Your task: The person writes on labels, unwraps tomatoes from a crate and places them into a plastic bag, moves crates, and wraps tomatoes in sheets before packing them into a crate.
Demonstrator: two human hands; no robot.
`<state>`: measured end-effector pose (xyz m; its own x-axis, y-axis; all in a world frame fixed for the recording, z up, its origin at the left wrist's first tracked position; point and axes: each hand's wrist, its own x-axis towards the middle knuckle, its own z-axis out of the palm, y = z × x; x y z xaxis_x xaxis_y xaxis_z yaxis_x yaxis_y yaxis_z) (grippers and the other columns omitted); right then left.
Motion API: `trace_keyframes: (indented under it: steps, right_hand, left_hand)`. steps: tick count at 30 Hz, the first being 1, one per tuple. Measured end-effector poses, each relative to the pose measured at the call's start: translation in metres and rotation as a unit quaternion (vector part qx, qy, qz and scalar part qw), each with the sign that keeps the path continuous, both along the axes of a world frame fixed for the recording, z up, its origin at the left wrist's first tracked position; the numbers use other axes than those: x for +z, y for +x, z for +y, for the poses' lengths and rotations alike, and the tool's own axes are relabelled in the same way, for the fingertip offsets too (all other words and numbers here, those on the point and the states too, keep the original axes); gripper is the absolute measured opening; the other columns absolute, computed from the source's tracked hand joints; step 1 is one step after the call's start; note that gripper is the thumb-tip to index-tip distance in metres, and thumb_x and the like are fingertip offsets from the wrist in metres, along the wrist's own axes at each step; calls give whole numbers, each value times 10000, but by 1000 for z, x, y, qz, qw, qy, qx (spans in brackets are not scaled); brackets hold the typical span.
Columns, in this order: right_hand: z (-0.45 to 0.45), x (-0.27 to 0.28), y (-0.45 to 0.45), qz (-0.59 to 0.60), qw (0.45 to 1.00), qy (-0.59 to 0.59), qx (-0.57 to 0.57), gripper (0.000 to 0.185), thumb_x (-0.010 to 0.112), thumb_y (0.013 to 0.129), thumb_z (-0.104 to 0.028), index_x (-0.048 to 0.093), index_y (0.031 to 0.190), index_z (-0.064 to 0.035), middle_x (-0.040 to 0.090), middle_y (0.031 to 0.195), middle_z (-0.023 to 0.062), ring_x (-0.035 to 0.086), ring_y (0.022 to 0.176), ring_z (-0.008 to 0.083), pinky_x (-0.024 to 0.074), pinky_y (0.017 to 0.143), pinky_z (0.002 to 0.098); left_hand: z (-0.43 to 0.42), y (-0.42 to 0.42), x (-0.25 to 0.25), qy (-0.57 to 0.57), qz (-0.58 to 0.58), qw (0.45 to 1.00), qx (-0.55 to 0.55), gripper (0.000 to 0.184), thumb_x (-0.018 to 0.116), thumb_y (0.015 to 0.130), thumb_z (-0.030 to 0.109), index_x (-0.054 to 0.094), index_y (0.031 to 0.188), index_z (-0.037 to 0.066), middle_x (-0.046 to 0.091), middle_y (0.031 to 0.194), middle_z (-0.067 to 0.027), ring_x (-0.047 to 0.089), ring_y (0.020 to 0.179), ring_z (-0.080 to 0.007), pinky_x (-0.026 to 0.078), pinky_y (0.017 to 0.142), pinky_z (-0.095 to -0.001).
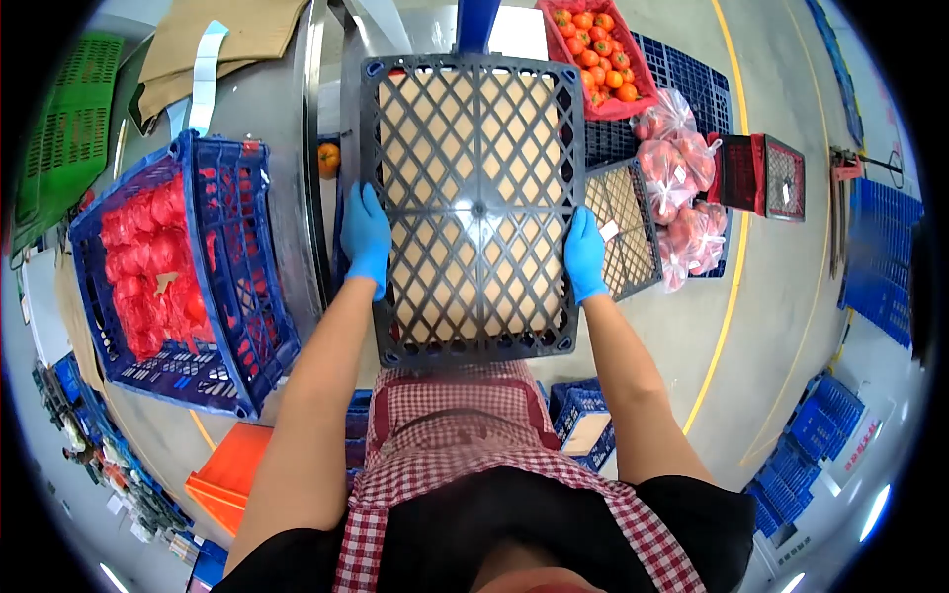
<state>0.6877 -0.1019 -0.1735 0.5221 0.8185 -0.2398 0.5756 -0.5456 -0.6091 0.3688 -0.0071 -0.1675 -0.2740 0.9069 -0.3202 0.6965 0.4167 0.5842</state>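
Note:
In the middle of the head view is a black plastic crate [478, 209], its diamond lattice facing me. Tan cardboard [435, 257] shows through the openings. My left hand [366, 237], in a blue glove, grips the crate's left side. On the opposite side my right hand [585, 252], also gloved, is closed on the edge, its fingertips partly hidden. A blue post [477, 25] rises just beyond the far rim. Whether the crate is lifted or rests on something beneath, I cannot tell.
To the left, a blue crate [272, 267] holds red-netted packs [158, 257]. A red-lined crate of tomatoes [598, 59] stands at upper right, near bagged produce [677, 168] and another black crate [628, 237]. An orange bin [232, 474] is at lower left. One tomato [328, 158] lies beside the table edge.

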Motion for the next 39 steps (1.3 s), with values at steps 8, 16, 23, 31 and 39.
trace_keyframes:
  steps: [8,16,23,31,39]
  right_hand:
    - [-35,-1,-3,10,1000,17,-19,439,333,946,-387,565,958,-14,580,927,259,533,847,456,431,710,480]
    - [-110,18,-24,-30,995,-82,-44,457,342,951,-385,581,909,1,600,813,261,573,742,427,450,643,460]
    - [-120,-11,-10,40,998,0,-44,465,386,945,-395,617,995,6,621,831,238,592,755,401,454,666,418]
    - [-200,-6,-24,313,932,58,-172,497,421,929,-451,527,1164,-27,594,1008,86,541,883,155,445,749,295]
    - [-212,28,-103,630,744,-111,-193,346,561,885,-309,548,1055,-8,615,972,119,600,871,247,480,794,366]
  left_hand:
    - [-64,-9,2,23,-36,999,28,522,273,954,449,537,1094,21,584,1045,-212,551,925,-390,447,786,-460]
    - [-150,-22,-6,46,17,994,98,540,304,951,470,590,935,12,588,805,-193,564,757,-368,439,661,-466]
    - [-148,-43,-15,-69,-91,991,72,584,330,936,505,619,935,-2,609,850,-215,566,756,-347,435,667,-453]
    - [-234,-56,13,-72,-272,935,216,403,504,898,433,510,951,33,571,863,-91,545,752,-180,444,671,-321]
    - [-253,-23,24,-266,-553,714,338,457,638,844,244,451,1215,56,524,1135,-93,517,1013,-226,452,901,-406]
